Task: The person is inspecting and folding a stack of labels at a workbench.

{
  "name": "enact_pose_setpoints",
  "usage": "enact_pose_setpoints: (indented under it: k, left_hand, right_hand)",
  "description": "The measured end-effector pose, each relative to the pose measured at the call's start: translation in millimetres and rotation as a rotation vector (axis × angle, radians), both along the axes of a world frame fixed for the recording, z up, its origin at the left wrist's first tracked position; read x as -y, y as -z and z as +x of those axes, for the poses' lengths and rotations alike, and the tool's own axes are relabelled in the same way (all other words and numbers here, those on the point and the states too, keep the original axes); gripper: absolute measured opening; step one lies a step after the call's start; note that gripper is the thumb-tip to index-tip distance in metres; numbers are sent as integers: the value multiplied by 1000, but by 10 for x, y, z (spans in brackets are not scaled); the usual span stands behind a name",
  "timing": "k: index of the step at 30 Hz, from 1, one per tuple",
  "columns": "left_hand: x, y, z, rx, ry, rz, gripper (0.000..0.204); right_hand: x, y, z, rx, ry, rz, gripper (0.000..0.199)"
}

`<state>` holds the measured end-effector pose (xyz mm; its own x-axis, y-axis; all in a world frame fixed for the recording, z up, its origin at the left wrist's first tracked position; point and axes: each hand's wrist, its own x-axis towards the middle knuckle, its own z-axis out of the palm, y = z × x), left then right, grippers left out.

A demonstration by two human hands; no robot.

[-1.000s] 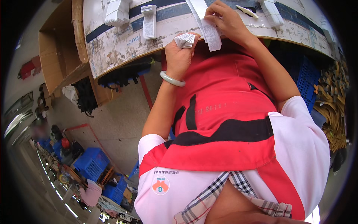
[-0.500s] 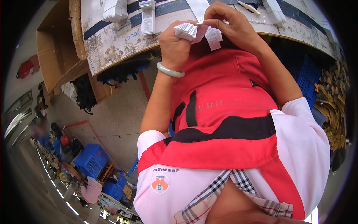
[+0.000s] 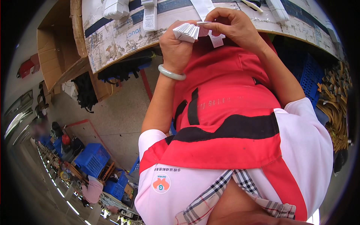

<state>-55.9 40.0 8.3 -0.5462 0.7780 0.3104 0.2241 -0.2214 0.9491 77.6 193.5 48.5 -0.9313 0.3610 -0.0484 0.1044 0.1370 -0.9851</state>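
My left hand [image 3: 175, 48], with a pale bangle [image 3: 171, 72] at the wrist, is closed around a fanned bundle of folded white labels [image 3: 186, 33]. Just to its right, my right hand [image 3: 238, 30] pinches a thin white label [image 3: 203, 23] between thumb and fingertips. Below those fingers hangs a printed white label strip [image 3: 216, 39] in front of my red apron [image 3: 225, 86]; where its upper end goes is hidden. Beyond both hands, another white label strip [image 3: 203, 8] lies on the worn cardboard-covered table [image 3: 112, 47].
Stacks of white labels [image 3: 116, 9] [image 3: 150, 19] [image 3: 278, 10] lie along the table, with a cream-handled tool [image 3: 252, 5] at the far right. An open cardboard box [image 3: 56, 48] stands left. Blue crates [image 3: 310, 78] and hanging tan strips [image 3: 335, 108] are at right.
My right fingers have shifted slightly down and now pinch the label flat, edge-on to view. The hanging strip shows less of itself. My left hand keeps its bundle almost in place.
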Motion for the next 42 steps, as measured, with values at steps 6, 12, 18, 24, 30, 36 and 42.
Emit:
enact_pose_setpoints:
  k: [6,12,18,24,30,36,42]
  left_hand:
    - [53,30,39,210,58,-75,18]
    - [77,-93,63,771,160,-282,28]
    - [123,46,148,950,443,-214,36]
    - [123,119,178,1015,368,-254,27]
    - [110,164,163,922,233,-268,23]
    - [72,52,198,556,14,-284,19]
    - [34,60,168,290,-125,-84,16]
  right_hand:
    - [50,-25,9,13,10,-49,14]
    - [72,-126,37,158,-199,-399,22]
    - [121,70,40,87,-115,-348,17]
    - [-243,366,-100,27,172,600,14]
    - [-183,321,-168,-30,188,817,9]
    - [-225,321,-135,-29,212,744,8]
    - [-180,91,-120,-1,173,699,9]
